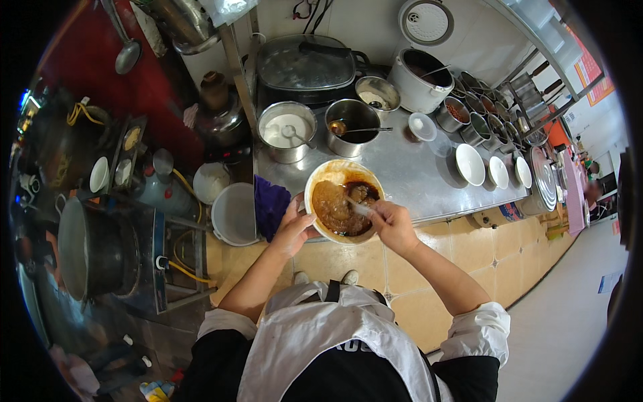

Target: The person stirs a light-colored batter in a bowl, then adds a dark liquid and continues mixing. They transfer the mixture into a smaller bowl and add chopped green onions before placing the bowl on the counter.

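Note:
A white bowl [382, 188] with brown sauce and a paler paste in it is at the front edge of the steel counter [412, 161]. My left hand [295, 226] grips its left rim. In my right hand [394, 223] is the handle of a spoon [359, 206], whose head is down in the brown mix. Just behind the bowl stand a steel pot of white liquid [281, 125] with a ladle in it, and a steel pot of dark liquid [364, 118] with a ladle lying across its rim. A purple cloth [270, 203] hangs near my left hand.
A lidded electric pan [306, 63] and an open rice cooker [419, 83] stand at the back. White bowls [470, 165] and several steel containers [454, 113] are to the right. White buckets [233, 213] and a large metal pot [95, 248] are at the left.

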### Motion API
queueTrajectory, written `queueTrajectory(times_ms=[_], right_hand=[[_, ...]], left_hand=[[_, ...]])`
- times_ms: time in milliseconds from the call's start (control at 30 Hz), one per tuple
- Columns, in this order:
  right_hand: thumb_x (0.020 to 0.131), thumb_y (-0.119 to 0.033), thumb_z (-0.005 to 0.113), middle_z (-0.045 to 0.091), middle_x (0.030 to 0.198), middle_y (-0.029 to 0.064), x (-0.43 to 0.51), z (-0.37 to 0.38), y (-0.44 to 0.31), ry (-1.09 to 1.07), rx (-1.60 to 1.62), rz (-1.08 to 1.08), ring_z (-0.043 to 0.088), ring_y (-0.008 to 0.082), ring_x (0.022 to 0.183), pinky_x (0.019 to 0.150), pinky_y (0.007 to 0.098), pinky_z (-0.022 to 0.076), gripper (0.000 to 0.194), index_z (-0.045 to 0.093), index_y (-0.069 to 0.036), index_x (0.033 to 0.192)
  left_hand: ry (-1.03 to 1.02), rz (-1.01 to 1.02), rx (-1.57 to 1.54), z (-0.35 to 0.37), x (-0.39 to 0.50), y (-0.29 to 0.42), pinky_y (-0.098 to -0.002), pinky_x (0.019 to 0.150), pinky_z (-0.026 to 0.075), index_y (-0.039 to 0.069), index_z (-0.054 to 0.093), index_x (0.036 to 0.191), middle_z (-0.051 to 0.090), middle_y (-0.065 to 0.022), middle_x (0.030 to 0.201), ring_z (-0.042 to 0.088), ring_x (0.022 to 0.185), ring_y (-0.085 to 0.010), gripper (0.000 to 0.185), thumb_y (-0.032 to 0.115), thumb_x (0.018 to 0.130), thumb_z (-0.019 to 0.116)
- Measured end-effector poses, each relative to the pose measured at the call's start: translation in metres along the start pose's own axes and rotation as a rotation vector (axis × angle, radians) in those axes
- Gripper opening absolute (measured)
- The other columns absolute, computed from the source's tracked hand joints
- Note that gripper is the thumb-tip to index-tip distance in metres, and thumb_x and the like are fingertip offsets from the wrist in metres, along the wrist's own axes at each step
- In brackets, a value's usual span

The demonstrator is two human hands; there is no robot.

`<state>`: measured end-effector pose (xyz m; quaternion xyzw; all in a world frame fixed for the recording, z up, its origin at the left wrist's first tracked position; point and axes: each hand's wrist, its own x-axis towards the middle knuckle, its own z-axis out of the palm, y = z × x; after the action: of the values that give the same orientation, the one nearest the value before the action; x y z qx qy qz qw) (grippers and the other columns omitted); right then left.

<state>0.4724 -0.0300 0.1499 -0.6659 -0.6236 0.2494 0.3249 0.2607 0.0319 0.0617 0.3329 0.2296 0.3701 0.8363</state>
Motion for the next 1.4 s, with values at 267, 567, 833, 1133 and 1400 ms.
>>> queueTrajectory(times_ms=[267, 567, 833, 1133, 1400], right_hand=[[0.066, -0.009, 0.061, 0.054, 0.066, 0.0051, 0.038, -0.039, 0.022, 0.103, -0.718, -0.663, 0.05, 0.0259, 0.067, 0.064, 0.0373, 0.0374, 0.006, 0.058, -0.009, 0.071], [0.079, -0.009, 0.057, 0.049, 0.054, 0.0076, -0.013, 0.034, 0.041, 0.096, 0.409, 0.324, 0.043, 0.0173, 0.051, 0.049, 0.0313, 0.0343, 0.01, 0.06, -0.003, 0.071], [0.073, -0.005, 0.06, 0.054, 0.059, 0.0074, -0.01, -0.01, 0.006, 0.184, -0.261, -0.29, 0.049, 0.0263, 0.06, 0.062, 0.0372, 0.0332, 0.004, 0.058, -0.007, 0.07], [0.075, -0.008, 0.059, 0.05, 0.056, 0.0074, -0.004, -0.028, 0.008, 0.221, -0.163, -0.19, 0.047, 0.0262, 0.059, 0.062, 0.036, 0.0339, 0.008, 0.056, -0.007, 0.067], [0.078, -0.004, 0.059, 0.052, 0.059, 0.0119, -0.007, -0.03, 0.014, 0.185, -0.139, -0.185, 0.048, 0.0281, 0.057, 0.056, 0.0359, 0.0374, 0.008, 0.057, -0.001, 0.071]], left_hand=[[-0.029, -0.038, -0.071, -0.014, 0.002, 0.009, -0.0394, 0.081, 0.053, 0.006, 0.022, 0.134, 0.046, -0.0117, 0.121, 0.055, 0.104, -0.0248, 0.067, 0.019, 0.078, 0.057], [0.214, 0.073, -0.064, -0.008, 0.007, -0.024, -0.0441, 0.084, 0.05, 0.015, 0.022, 0.133, 0.046, -0.0113, 0.121, 0.053, 0.107, -0.0244, 0.063, 0.014, 0.08, 0.057], [0.042, 0.072, -0.121, 0.005, -0.004, -0.013, -0.0406, 0.086, 0.05, 0.011, 0.023, 0.133, 0.043, -0.0109, 0.123, 0.051, 0.109, -0.0237, 0.063, 0.012, 0.079, 0.056], [-0.002, 0.062, -0.126, 0.016, 0.003, -0.005, -0.0405, 0.084, 0.051, 0.01, 0.024, 0.132, 0.042, -0.0114, 0.124, 0.05, 0.11, -0.0234, 0.065, 0.015, 0.076, 0.057], [0.046, 0.051, -0.083, 0.021, 0.006, -0.005, -0.0387, 0.086, 0.05, 0.009, 0.022, 0.133, 0.042, -0.0111, 0.124, 0.049, 0.111, -0.0239, 0.067, 0.017, 0.076, 0.057]])
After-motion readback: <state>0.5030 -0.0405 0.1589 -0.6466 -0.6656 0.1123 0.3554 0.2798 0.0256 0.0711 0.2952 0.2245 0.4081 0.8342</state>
